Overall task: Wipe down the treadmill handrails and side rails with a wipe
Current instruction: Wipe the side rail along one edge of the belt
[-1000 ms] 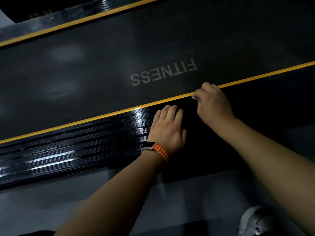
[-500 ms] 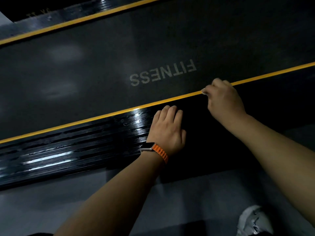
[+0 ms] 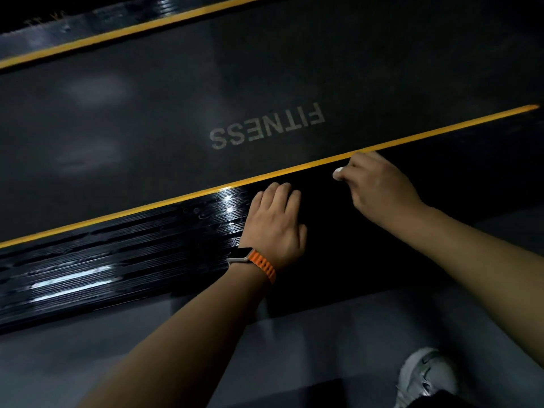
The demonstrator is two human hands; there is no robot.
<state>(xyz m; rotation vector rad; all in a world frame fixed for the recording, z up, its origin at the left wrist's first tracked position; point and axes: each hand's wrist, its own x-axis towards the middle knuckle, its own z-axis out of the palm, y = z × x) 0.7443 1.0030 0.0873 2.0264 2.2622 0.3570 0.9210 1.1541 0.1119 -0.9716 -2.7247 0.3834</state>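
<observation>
The near side rail (image 3: 117,260) of the treadmill is glossy ribbed black, with a yellow stripe (image 3: 176,202) along its belt edge. My left hand (image 3: 273,228), with an orange watch band at the wrist, rests flat on the rail with fingers straight. To its right my right hand (image 3: 379,187) has its fingers curled round a small white wipe (image 3: 338,173); only a bit of the wipe pokes out. That hand sits on the shadowed part of the rail, just below the stripe.
The dark belt (image 3: 176,113) printed FITNESS runs above the rail. Beyond it lies the far side rail (image 3: 88,28) with its own yellow stripe. Grey floor (image 3: 88,348) lies nearest me, with a white shoe (image 3: 426,375) at bottom right.
My right hand slid right along the rail with the wipe, then came back left and a little nearer to me. The left hand stayed flat in the same spot.
</observation>
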